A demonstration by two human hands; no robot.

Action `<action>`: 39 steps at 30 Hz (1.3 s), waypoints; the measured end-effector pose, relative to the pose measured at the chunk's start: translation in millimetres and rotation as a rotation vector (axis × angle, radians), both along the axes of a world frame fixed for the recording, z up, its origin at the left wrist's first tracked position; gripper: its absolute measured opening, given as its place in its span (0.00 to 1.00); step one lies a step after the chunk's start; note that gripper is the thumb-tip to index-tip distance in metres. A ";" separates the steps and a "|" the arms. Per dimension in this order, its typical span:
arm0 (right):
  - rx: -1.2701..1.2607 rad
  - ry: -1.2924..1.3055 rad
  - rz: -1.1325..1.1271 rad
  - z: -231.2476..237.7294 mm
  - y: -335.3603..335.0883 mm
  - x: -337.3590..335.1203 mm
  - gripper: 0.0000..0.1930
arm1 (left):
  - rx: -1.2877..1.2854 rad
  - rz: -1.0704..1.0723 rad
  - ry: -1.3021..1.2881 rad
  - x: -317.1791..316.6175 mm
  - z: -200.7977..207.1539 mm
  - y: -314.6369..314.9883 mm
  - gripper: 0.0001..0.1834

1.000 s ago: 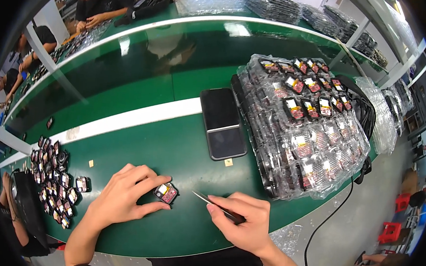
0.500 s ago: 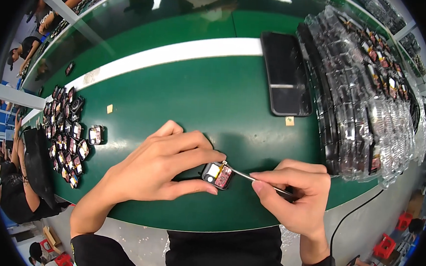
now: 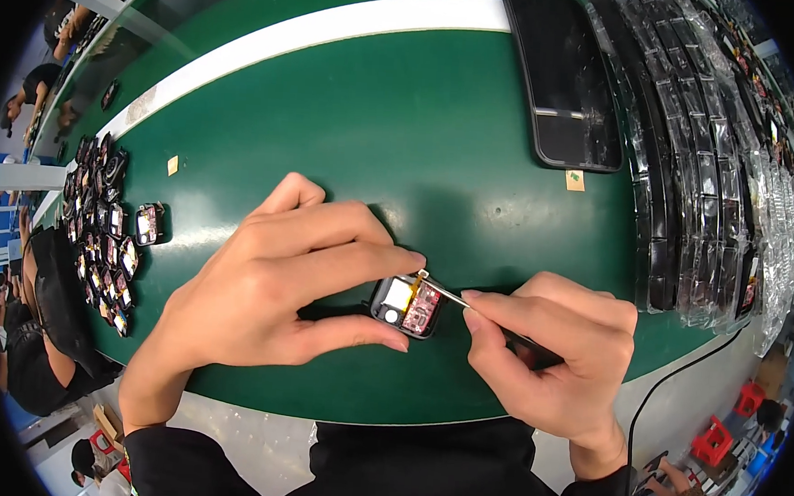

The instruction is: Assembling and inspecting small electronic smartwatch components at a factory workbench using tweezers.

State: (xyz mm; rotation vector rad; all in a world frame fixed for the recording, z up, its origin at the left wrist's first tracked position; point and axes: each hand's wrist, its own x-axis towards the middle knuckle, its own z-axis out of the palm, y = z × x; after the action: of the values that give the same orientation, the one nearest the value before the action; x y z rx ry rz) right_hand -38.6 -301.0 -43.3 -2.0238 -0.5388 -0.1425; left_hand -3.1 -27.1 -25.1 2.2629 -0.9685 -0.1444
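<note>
Watching from afar, I find the black case (image 3: 406,330) on the green table (image 3: 333,108), just toward 6 o'clock from mid-view. Inside sit a red board (image 3: 423,309), white block (image 3: 399,294) and yellow strip (image 3: 414,291). Its outline looks nearly square; the board's long axis runs roughly 12:30 to 6:30. My left hand's (image 3: 281,282) grip pinches the case; my right hand's (image 3: 559,349) pinches a slim metal tool (image 3: 450,295), pointing toward 10 at the strip. Toward 2, stacked trays (image 3: 660,219) stand; at 9, similar cases (image 3: 115,222) lie heaped.
</note>
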 end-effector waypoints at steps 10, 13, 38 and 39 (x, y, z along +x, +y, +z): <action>-0.002 -0.186 -0.030 -7.0 -4.9 -2.5 0.15 | 0.035 -0.001 -0.031 2.3 4.0 -6.4 0.33; -0.003 -0.231 -0.027 -10.4 -2.9 -2.9 0.16 | 0.019 0.010 -0.021 2.0 2.5 -5.9 0.33; 0.043 -0.003 0.102 -2.6 -7.9 -1.2 0.14 | -0.001 -0.114 0.066 12.1 2.0 2.7 0.34; 0.044 -0.002 0.103 -2.9 -7.5 -0.9 0.14 | -0.001 -0.114 0.057 11.9 2.1 2.8 0.34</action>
State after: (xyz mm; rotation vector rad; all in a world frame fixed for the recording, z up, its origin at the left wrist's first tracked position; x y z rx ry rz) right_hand -39.5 -308.5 -46.2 -1.9492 -0.6350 -0.0928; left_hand 8.8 -24.3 -23.0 2.1914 -1.0672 -0.2560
